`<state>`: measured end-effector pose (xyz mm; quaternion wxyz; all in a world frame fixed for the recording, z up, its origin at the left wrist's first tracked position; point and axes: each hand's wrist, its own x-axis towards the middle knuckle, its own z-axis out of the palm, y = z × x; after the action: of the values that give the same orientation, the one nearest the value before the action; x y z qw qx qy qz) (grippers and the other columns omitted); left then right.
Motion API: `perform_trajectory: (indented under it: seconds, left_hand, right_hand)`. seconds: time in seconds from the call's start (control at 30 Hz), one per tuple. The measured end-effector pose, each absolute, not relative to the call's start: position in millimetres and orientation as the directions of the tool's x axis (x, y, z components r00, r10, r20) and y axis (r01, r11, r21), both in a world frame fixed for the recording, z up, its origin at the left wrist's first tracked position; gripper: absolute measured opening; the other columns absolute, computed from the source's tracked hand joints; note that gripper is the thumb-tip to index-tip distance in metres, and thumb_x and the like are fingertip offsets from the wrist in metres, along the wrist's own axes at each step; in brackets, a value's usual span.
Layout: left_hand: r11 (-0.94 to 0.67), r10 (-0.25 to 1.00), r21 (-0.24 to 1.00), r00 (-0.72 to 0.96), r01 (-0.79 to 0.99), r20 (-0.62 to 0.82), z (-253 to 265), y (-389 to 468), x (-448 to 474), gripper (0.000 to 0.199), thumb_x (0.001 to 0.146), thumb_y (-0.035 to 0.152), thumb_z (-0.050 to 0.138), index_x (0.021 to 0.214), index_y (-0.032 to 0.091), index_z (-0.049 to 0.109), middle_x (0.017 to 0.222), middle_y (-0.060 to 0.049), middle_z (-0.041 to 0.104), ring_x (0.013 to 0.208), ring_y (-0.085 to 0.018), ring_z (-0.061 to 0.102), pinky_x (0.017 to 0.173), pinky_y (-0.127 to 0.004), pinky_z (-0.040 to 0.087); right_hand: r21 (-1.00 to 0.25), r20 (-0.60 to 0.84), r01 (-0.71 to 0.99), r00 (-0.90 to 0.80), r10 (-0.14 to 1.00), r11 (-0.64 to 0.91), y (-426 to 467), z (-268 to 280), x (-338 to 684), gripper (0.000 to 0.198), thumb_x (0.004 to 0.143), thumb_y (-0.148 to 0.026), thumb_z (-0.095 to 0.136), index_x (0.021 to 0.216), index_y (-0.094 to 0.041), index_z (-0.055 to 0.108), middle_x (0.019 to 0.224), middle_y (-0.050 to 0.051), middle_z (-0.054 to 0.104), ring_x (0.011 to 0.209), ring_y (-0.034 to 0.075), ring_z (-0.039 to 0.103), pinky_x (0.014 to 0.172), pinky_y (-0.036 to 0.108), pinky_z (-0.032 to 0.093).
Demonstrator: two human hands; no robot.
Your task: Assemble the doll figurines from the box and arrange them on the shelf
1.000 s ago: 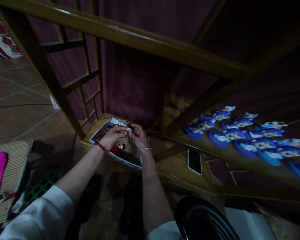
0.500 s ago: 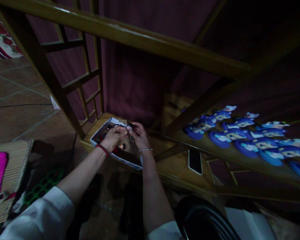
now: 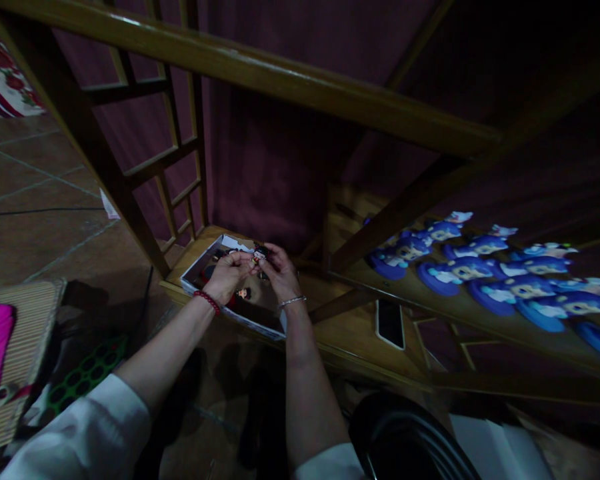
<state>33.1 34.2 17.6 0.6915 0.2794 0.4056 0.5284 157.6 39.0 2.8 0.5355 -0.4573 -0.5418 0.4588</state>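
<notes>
1. Head cam, hands first: we've got the left hand and the right hand both on one tiny dark-haired figurine. The left one pinches it low with the fingertips, the right one grips it from the other side. It's up above the box, near the far edge.
2. The box is a shallow open one with pale walls, sitting on a wooden shelf. Inside we can make out another little figure with dark hair, lying by something red. More small stuff sits toward the far left end, but the left hand hides part of it and it's too dark for us to count.
3. Same shelf, off to the right: a phone lying flat.
4. Beyond that, we spot blue figures lined up on another shelf.
</notes>
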Motion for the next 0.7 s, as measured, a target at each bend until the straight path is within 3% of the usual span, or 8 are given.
perform_trajectory:
  seconds: [0.7]
  left_hand:
    - [0.274,0.961,0.845,0.158,-0.459,-0.226,15.5,34.6,32.3,0.027,0.054,0.022,0.073,0.074,0.012,0.058,0.067,0.0,0.061,0.059,-0.008,0.056,0.061,-0.023,0.044]
  right_hand:
    - [-0.989,0.146,-0.014,-0.011,0.989,0.145,39.3,3.8,155.0,0.042,0.069,-0.028,0.06,0.11,-0.024,0.053,0.095,0.002,0.063,0.088,0.015,0.058,0.083,0.031,0.045]
